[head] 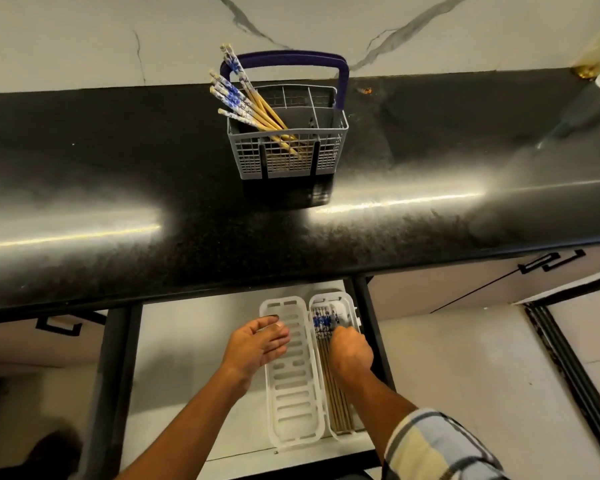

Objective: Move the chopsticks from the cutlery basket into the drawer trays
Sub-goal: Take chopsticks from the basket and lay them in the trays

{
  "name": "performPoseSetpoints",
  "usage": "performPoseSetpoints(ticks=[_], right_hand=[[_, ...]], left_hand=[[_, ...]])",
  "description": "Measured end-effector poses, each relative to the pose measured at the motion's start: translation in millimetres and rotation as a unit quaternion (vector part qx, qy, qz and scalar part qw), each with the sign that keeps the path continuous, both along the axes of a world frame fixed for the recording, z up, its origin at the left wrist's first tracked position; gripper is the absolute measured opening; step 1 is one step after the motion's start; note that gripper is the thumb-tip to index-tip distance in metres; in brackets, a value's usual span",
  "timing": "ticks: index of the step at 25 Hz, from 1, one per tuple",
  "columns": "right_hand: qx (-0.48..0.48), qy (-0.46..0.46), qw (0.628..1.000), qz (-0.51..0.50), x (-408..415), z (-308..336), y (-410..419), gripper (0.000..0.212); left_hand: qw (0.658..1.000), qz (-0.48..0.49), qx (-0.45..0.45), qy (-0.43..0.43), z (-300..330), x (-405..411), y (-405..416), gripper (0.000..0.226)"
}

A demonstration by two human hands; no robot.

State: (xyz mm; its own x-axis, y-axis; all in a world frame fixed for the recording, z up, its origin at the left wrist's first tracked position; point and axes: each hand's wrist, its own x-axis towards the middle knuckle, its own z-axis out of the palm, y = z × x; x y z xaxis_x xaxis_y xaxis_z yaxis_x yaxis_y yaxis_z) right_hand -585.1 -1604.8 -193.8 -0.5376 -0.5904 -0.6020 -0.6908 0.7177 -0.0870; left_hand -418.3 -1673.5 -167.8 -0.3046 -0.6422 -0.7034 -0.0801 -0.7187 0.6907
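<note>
A grey cutlery basket (321, 154) with a purple handle stands on the black counter, with several blue-patterned bamboo chopsticks (246, 105) leaning out to its left. Below, in the open drawer (194, 358), lie two white slotted trays side by side. The left tray (293, 403) holds nothing. The right tray (350, 306) holds several chopsticks (338, 407) laid lengthwise. My right hand (350, 353) is curled over those chopsticks near their patterned ends and appears to grip them. My left hand (258, 344) hovers with relaxed fingers over the left tray's far end, holding nothing.
The black counter (187, 209) overhangs the back of the drawer. Dark drawer rails run along both sides of the trays. Cabinet fronts with black handles (551, 263) flank the drawer. A marbled wall rises behind the basket.
</note>
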Motion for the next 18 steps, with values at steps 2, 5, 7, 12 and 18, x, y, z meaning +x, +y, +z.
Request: performPoseSetpoints(ticks=[2, 5, 7, 12, 18], right_hand=[[0.003, 0.002, 1.000, -0.009, 2.2, -0.2, -1.5, 0.017], [0.004, 0.003, 1.000, -0.005, 3.8, -1.7, -1.6, 0.016], [0.004, 0.001, 1.000, -0.006, 3.7, -2.5, -1.5, 0.016], [-0.008, -0.003, 1.000, -0.020, 4.0, -4.1, -1.7, 0.016], [-0.013, -0.007, 1.000, 0.003, 4.1, -6.6, 4.4, 0.017]], left_hand=[[1.000, 0.010, 0.001, 0.003, -1.9, 6.4, 1.2, 0.027], [1.000, 0.021, 0.003, 0.007, -3.5, 14.1, 1.5, 0.027], [1.000, 0.030, 0.004, 0.009, -4.0, 18.6, 0.8, 0.026], [0.999, 0.035, 0.009, 0.011, -4.6, 23.8, -2.8, 0.027], [0.999, 0.040, 0.012, 0.016, -1.1, 23.0, -4.5, 0.027]])
